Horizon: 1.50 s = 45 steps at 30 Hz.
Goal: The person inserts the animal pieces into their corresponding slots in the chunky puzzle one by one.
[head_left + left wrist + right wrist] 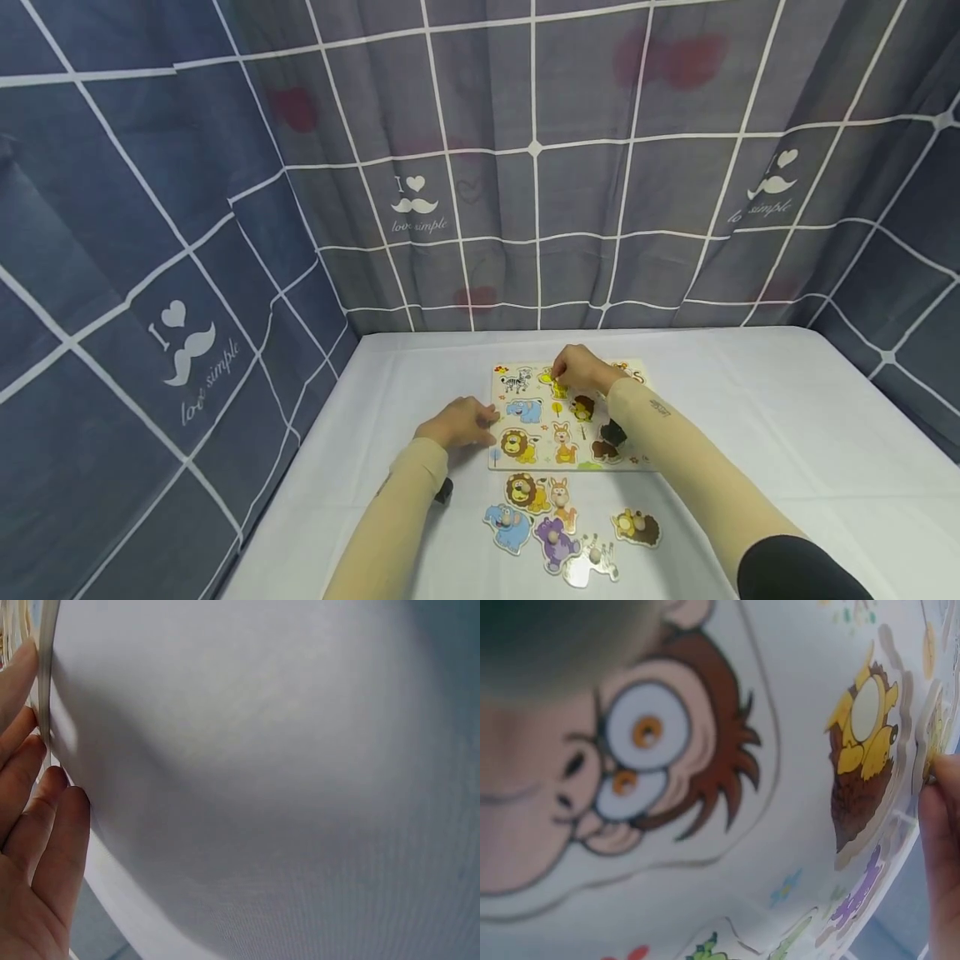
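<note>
Yellow piece [558, 389] pinched over top row of puzzle board [546, 458], edge touched by left hand [459, 422]

Step, as judged: the yellow piece is being fitted into its recess, top row, just right of the zebra picture [516, 381]. It is pinched between thumb and fingertips of the right hand [581, 368]. Seated or not cannot be told; much is covered by the fingers. The left hand is placed at the board's left edge, fingers fairly straight, touching but not wrapped round it; board probably being steadied. Hands well apart.

Next move, likely: outline to be lined up, turned slightly if it catches, pressed flat, then let go. After that, another piece would need to be picked from the near side.

Look: the yellow piece is flat, thin, spotted; giraffe, apparently. Board is pale, with printed animals; a hedgehog picture [862, 750] and a purple picture [861, 892] are seen in the right wrist view.

Loose on the white table [405, 367], below the board: lion piece [519, 492], kangaroo piece [561, 498], elephant piece [508, 528], purple piece [555, 542] and pale piece [579, 568] are clustered; hedgehog piece [636, 527] is set apart to the right. Pale piece is washed out by glare, animal unclear. Small knobs are visible on several.
</note>
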Motion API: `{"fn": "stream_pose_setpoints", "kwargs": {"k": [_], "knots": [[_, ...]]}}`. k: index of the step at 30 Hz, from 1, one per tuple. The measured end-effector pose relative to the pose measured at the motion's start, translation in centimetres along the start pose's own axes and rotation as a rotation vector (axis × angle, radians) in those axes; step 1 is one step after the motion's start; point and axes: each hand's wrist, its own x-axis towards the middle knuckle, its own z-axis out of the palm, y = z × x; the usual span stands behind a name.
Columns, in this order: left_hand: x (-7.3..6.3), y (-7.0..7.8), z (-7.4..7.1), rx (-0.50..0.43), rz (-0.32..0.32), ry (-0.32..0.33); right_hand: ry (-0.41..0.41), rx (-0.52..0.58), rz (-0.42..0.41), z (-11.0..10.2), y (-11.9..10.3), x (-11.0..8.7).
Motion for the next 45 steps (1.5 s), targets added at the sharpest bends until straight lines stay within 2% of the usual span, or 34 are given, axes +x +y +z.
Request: {"fn": "stream_pose_setpoints", "kwargs": {"k": [4, 30, 39, 44, 45], "knots": [[-0.07, 0.13, -0.05, 0.000, -0.008, 0.007, 0.001, -0.023, -0.001, -0.19, -0.24, 0.14], [-0.29, 0.05, -0.31, -0.012, 0.003, 0.007, -0.040, -0.005, 0.042, -0.70, -0.89, 0.41], [0.07, -0.03, -0.20, -0.011, 0.000, 0.001, -0.020, -0.031, -0.003, -0.51, -0.85, 0.29], [0.08, -0.13, -0.13, -0.014, 0.006, -0.007, -0.040, -0.046, -0.020, -0.24, -0.60, 0.69], [0.06, -0.13, -0.13, -0.014, 0.011, -0.012, -0.034, -0.049, -0.059, -0.07, -0.21, 0.96]]}}
